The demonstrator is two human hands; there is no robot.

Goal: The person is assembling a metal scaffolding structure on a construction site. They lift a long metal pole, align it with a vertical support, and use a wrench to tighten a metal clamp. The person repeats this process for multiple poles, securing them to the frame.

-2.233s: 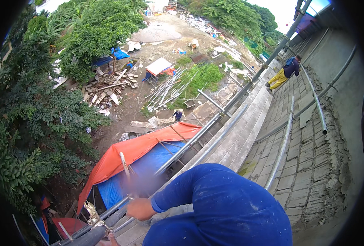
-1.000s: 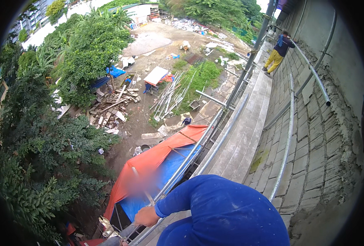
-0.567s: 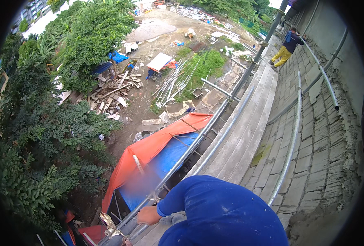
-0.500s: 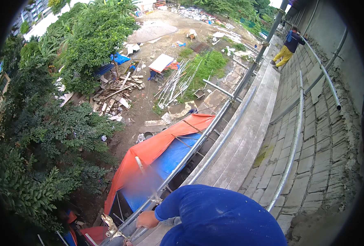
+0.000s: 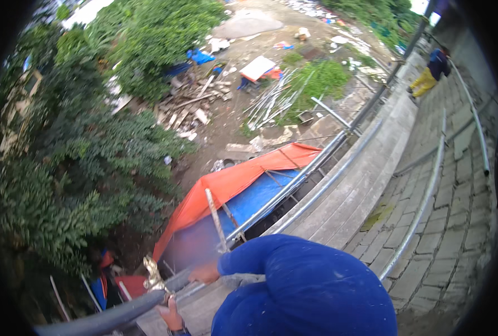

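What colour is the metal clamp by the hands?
The metal clamp is shiny gold; best seen in the head view.

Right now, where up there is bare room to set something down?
Bare planks run between the metal rail and the block wall, from the blue clothing up to the co-worker. It's crowded around the left hand, right hand, gold fitting and grey pipe.

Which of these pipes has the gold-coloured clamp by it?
The thick, dark grey pipe at the lower left. The gold-coloured clamp stands at it, near your left hand; the silvery pipe along the planks is thinner and paler.
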